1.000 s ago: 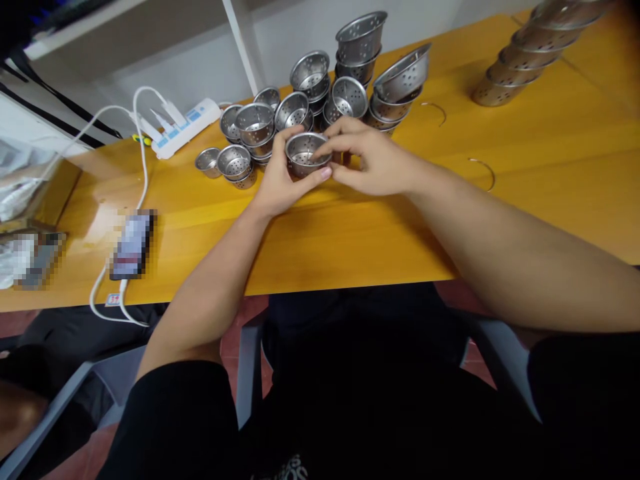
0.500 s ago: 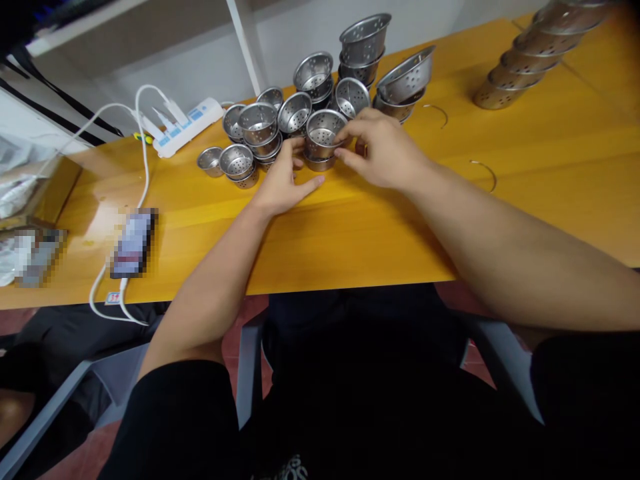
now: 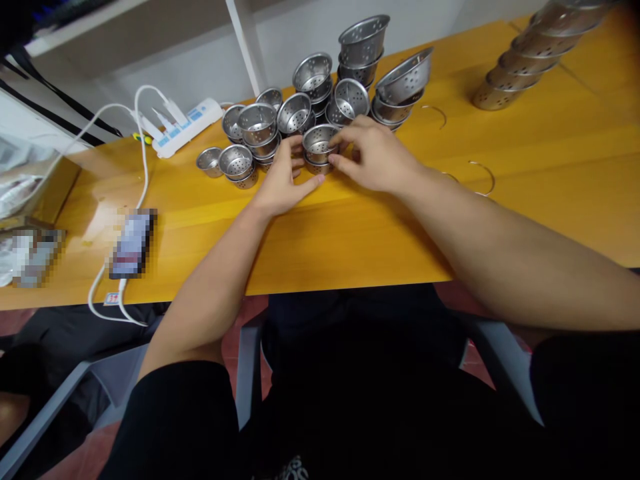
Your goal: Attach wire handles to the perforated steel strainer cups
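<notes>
A small perforated metal cup (image 3: 319, 148) sits upright in another metal cup (image 3: 320, 168) at the front of a cluster of similar cups. My right hand (image 3: 377, 152) pinches the upper cup's right side between thumb and fingers. My left hand (image 3: 286, 179) rests to the left of these two cups, its thumb and fingers apart; whether a fingertip touches the metal cannot be made out. Just left of it stand a stack of perforated cups (image 3: 257, 130) and a smaller stacked pair (image 3: 237, 163). Behind my right hand, a tilted cup (image 3: 349, 101) faces me.
Taller perforated cup stacks (image 3: 364, 43) stand at the back, and a leaning stack (image 3: 533, 57) is at the far right. A white power strip (image 3: 187, 127) with cables and a phone (image 3: 133, 244) lie left. Thin curved wires (image 3: 487, 175) lie right on the wooden table (image 3: 350, 247).
My right hand has moved down slightly, lowering the held cup onto the one beneath it. My left hand has stayed almost still.
</notes>
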Demonstrator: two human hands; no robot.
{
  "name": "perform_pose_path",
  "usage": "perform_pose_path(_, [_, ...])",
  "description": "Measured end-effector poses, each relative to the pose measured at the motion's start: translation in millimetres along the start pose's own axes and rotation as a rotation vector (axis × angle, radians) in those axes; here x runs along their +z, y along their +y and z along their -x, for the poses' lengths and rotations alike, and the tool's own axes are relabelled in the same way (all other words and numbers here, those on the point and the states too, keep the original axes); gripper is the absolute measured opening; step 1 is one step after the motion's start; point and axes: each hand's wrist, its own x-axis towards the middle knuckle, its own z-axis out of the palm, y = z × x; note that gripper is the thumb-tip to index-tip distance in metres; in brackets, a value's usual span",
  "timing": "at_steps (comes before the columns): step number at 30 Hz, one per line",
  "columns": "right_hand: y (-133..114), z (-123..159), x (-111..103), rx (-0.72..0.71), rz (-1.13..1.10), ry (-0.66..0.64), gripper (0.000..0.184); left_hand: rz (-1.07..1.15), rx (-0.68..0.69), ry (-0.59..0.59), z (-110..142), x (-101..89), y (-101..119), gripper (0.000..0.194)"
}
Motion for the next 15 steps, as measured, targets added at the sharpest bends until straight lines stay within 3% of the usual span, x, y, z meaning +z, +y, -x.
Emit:
perform_pose_path(6, [7.3, -1.8, 4.6, 0.001, -0.026, 0.001, 0.029, -0.045, 0.003, -0.059, -1.2, 0.4, -2.4, 0.103])
perform_pose_path(10, [18.6, -2.7, 10.9, -0.041, -0.080, 0.050, 0.036, -0.155, 0.079, -0.033, 1.1, -6.1, 3.2, 0.107])
perform_pose_path(13, [16.8, -0.7, 6.6, -0.055, -0.098, 0.085, 0.047, -0.280, 0.136, 0.044, 6.0, -21.3, 29.8, 0.075])
perform_pose_path(15, [10.3, 1.1, -0.8, -0.034, -0.103, 0.083, 0.050, -0.347, 0.186, 0.206, 7.3, -36.7, 52.0, 0.060])
